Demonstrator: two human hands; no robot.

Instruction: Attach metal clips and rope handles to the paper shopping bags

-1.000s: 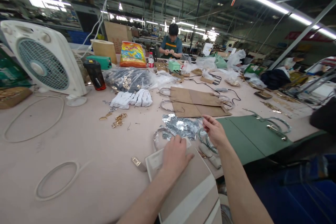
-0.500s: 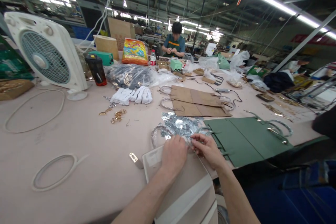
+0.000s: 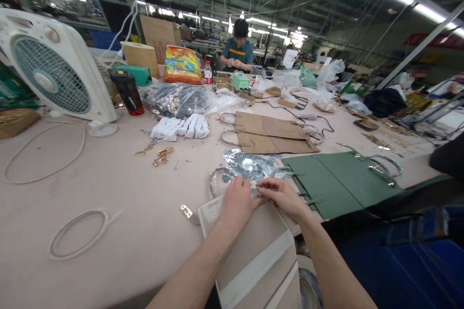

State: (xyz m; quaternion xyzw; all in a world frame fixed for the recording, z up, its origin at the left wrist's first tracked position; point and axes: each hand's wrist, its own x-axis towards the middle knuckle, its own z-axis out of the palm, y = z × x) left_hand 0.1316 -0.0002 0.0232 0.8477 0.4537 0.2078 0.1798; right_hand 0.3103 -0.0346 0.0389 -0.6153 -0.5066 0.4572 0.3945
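A beige bag panel (image 3: 250,256) with pale strips lies below my hands, overhanging the table's front edge. At its far edge, my left hand (image 3: 237,203) is closed, its fingertips pressed on the panel's top. My right hand (image 3: 281,195) pinches close beside it; whatever sits between its fingers is too small to make out. A plastic-wrapped handle (image 3: 214,181) arches up behind my left hand. Just beyond both hands spreads a pile of small silvery metal plates (image 3: 248,161). A gold metal piece (image 3: 186,211) rests left of the panel.
Green bag panels (image 3: 337,183) lie to the right, brown bag panels (image 3: 271,130) farther back. White gloves (image 3: 181,127), gold clasps (image 3: 162,156), a tape roll (image 3: 79,234) and a fan (image 3: 54,67) occupy the left. Across the table sits another person (image 3: 237,50).
My right hand has shifted slightly left, from the metal plates to the panel's edge beside my left hand. The camera view has moved a little.
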